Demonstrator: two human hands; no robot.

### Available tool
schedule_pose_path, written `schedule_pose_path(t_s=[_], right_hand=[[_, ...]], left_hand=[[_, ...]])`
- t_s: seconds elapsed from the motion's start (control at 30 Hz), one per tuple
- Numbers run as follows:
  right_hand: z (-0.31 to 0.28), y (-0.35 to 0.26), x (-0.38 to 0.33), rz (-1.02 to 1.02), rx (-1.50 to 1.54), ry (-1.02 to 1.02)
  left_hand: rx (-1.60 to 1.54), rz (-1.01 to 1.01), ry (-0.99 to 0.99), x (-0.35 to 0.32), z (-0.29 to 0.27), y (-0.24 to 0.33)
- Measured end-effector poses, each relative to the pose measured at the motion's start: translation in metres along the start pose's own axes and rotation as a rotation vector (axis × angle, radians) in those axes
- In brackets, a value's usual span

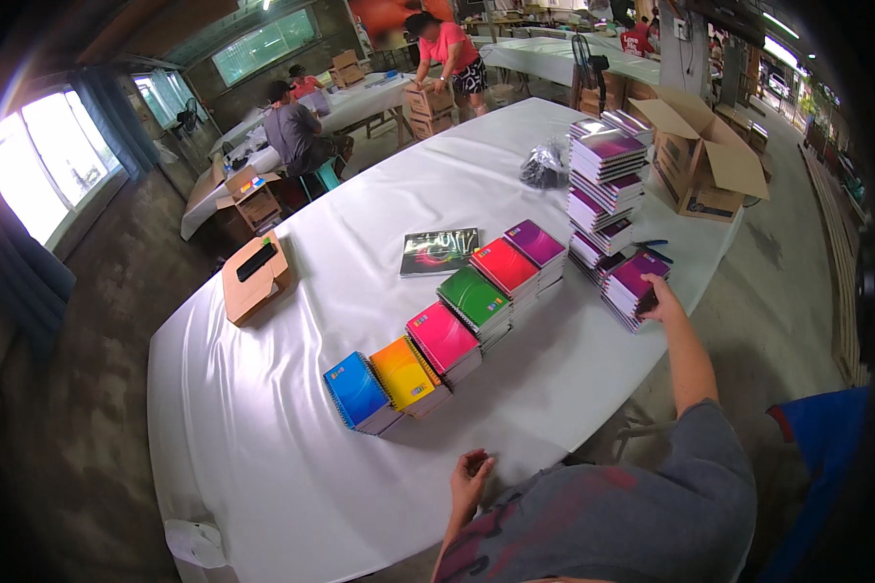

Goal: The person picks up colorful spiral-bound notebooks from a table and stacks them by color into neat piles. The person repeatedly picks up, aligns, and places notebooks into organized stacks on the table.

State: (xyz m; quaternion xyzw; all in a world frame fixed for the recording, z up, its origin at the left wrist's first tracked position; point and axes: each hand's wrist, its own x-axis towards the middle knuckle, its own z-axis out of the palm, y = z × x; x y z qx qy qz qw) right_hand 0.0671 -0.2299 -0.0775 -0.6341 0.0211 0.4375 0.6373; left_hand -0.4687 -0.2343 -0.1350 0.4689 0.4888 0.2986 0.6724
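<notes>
My right hand [659,299] reaches out to a short stack of purple spiral notebooks [630,280] at the table's right edge and grips its near side. My left hand [472,479] rests on the white table [262,428] near the front edge, fingers loosely curled, holding nothing. A diagonal row of notebook stacks lies in front of me: blue [358,391], orange [404,374], pink [443,337], green [474,299], red [505,266] and purple [536,244]. A tall uneven pile of purple notebooks [605,180] rises behind the short stack.
A dark notebook [439,251] lies flat mid-table. A small cardboard box [254,279] sits at the left edge, a black plastic bag [546,165] farther back. An open carton [702,155] stands right of the table. Other people work at tables in the background.
</notes>
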Motion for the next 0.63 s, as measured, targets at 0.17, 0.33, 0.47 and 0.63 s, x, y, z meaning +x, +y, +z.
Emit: schedule_pose_path(t_s=[0.17,0.33,0.47,0.63], right_hand=[[-0.016,-0.005,0.012,0.029,-0.174,0.035],[0.001,-0.004,-0.011,0.073,-0.404,0.074],[0.008,0.004,-0.034,-0.26,-0.607,0.464],[0.043,0.046,-0.031,-0.97,-0.805,0.447]], left_hand=[[0.073,0.028,-0.036,0.001,-0.002,-0.001],[0.096,0.045,-0.035,0.0,-0.009,-0.006],[0.075,-0.057,-0.134,-0.004,-0.022,0.008],[-0.02,-0.15,-0.091,-0.021,-0.054,0.024]])
